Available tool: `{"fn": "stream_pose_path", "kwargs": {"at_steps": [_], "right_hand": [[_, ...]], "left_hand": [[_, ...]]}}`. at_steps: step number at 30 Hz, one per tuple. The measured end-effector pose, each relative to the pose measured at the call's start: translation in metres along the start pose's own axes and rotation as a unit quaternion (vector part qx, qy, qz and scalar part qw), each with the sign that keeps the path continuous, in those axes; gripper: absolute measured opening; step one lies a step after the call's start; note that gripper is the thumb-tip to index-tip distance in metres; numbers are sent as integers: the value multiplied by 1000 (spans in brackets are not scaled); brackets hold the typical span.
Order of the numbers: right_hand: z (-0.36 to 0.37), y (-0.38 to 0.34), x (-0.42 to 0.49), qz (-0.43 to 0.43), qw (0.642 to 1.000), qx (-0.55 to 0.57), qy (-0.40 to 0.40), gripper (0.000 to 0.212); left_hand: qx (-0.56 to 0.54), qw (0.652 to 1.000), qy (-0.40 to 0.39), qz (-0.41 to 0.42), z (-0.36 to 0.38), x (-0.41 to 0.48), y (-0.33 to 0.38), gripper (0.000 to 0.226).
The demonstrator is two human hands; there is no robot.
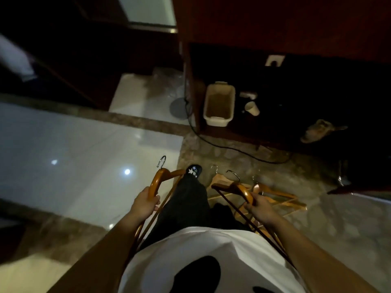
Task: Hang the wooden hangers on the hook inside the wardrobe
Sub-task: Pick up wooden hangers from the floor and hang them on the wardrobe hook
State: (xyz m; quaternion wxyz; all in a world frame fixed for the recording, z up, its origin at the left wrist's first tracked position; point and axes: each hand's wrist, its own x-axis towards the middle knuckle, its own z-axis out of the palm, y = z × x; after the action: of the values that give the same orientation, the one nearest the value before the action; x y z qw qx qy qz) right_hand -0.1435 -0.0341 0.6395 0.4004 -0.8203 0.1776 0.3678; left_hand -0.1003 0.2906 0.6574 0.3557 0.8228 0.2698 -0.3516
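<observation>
1. Although dim light hides much, a glossy pale floor (63,134) fills the left half of the frame, crossed by mottled brown stone bands.
2. A dark reddish wardrobe (275,22) takes up the upper right; its open lower compartment is mostly in shadow.
3. A white shirt (190,250) with black printed shapes fills the bottom centre; the print is cropped and cannot be read.
4. A dark trouser leg (188,204) reaches forward at centre, ending in a black shoe (194,170) marked with pale stars.
5. The left hand (146,203), lower centre-left, is curled round the shoulder of a wooden hanger (155,182) whose metal hook points up the frame.
6. The right hand (259,205), lower centre-right, grasps a second hanger (241,188) by its shoulder, the dark crossbar running back past the forearm.
7. More wooden hangers lie in a loose pile (279,194) on the stone floor just beyond the right hand, in front of the wardrobe.
8. A black cable (232,150) trails across the stone band between the person and the wardrobe opening.
9. A beige plastic bin (218,121) sits at the compartment's left edge.
10. A paper cup (252,108) lies tipped just right of the bin.
11. A white wall socket (274,60) shows on the compartment's back, above the cup.
</observation>
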Motion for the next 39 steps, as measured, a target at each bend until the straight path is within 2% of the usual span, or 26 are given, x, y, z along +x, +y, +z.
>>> {"fn": "stream_pose_path", "kwargs": {"at_steps": [3,8,12,14,17,20,24,27,30,32,39], "right_hand": [[7,-8,2,-8,998,-44,-48,8],[24,-26,7,10,986,-120,-112,10],[42,-57,9,-1,970,-201,-134,4],[57,-73,10,-6,955,-265,-132,11],[84,-98,15,-13,947,-293,-135,17],[118,-136,19,-16,931,-334,-147,26],[170,-197,23,-40,936,-318,-147,18],[209,-239,30,-68,918,-360,-154,30],[245,-286,41,-110,907,-372,-164,13],[267,-319,46,-141,896,-387,-164,10],[335,-421,69,-180,877,-399,-200,38]], "left_hand": [[-31,998,45,-31,7,-26,-39,10],[-105,986,63,-115,11,-63,-98,14],[-200,961,96,-166,8,-86,-137,12],[-224,952,98,-187,2,-92,-158,12],[-279,934,83,-206,-12,-98,-185,11],[-319,918,85,-218,-34,-100,-216,19],[-332,915,95,-209,-71,-96,-257,15],[-338,912,106,-208,-100,-95,-279,15],[-358,902,114,-213,-124,-89,-296,23],[-362,898,121,-218,-136,-85,-306,17],[-399,869,128,-264,-167,-68,-329,27]]}}
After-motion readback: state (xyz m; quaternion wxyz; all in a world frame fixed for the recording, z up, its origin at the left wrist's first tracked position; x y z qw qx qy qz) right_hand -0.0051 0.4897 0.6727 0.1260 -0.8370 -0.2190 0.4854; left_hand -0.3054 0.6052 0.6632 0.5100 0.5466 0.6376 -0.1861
